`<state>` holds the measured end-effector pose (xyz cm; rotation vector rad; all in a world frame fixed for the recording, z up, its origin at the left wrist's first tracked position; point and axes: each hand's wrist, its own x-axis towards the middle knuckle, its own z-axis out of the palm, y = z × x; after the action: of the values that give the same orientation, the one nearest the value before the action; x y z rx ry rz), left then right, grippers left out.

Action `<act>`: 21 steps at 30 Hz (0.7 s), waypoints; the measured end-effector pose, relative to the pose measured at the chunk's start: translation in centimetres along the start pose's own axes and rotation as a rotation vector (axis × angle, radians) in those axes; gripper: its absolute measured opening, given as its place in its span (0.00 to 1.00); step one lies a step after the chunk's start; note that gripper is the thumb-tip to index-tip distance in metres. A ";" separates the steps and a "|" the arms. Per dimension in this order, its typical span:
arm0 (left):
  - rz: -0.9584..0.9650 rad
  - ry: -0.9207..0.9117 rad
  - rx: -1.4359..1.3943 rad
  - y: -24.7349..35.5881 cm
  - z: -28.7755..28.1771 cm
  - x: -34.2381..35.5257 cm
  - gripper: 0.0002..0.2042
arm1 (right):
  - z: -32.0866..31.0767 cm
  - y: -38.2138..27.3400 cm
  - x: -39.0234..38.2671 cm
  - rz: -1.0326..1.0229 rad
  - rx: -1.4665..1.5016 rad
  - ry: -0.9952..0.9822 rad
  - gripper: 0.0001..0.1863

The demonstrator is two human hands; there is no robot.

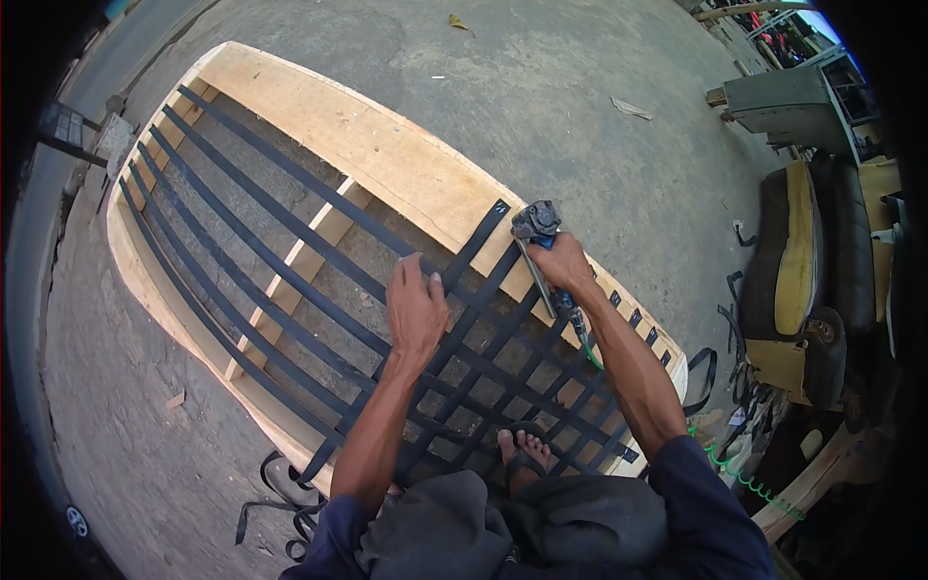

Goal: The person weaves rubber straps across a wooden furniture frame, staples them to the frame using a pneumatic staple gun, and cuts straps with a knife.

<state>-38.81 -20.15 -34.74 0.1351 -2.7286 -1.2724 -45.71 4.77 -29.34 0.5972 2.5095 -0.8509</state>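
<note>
1. Right hand [563, 261], just right of centre: its fingers are wrapped round the handle of a pneumatic stapler [536, 222], probably for a steady hold near the board edge; the green air hose [594, 356] runs toward the lower right, apparently to leave the work side free
2. Left hand [418, 309], at the centre: fingers bent down at a lengthwise strap [319, 186], beside a cross strap [474, 246], perhaps to steady the webbing; whether they pinch it I cannot tell
3. A sandalled foot [527, 450], lower centre, shows among the straps, likely so the person can reach the weave from close by
4. The wooden sofa frame [338, 126] lies on the concrete from upper left to lower right, pale and raw, with a wide plywood board along its upper side
5. Its black webbing runs lengthwise at upper left and forms a lattice at lower right; pale marks, likely staples, dot one cross strap's end
</note>
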 end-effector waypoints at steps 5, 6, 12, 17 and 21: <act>-0.324 0.316 0.419 -12.4 -14.3 -16.6 0.17 | -0.5 -0.1 0.6 -0.030 -0.022 0.048 0.29; -0.371 0.346 0.558 -14.5 -16.5 -20.4 0.15 | -0.3 -0.1 0.5 -0.047 0.005 0.056 0.29; -0.464 0.124 0.644 -18.9 -20.5 -26.9 0.13 | 1.5 -0.6 -0.4 -0.167 0.056 0.083 0.18; -0.372 0.124 0.565 -21.8 -20.8 -29.5 0.14 | 3.3 -0.9 -0.9 -0.176 -0.179 0.157 0.23; -0.620 0.179 0.517 -21.7 -21.2 -31.2 0.16 | 5.2 -1.7 -2.6 -0.234 -0.354 0.167 0.25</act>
<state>-4.13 -45.90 -40.29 1.1499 -2.8738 -0.5479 -43.14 -0.47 -31.00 0.2703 2.8306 -0.4253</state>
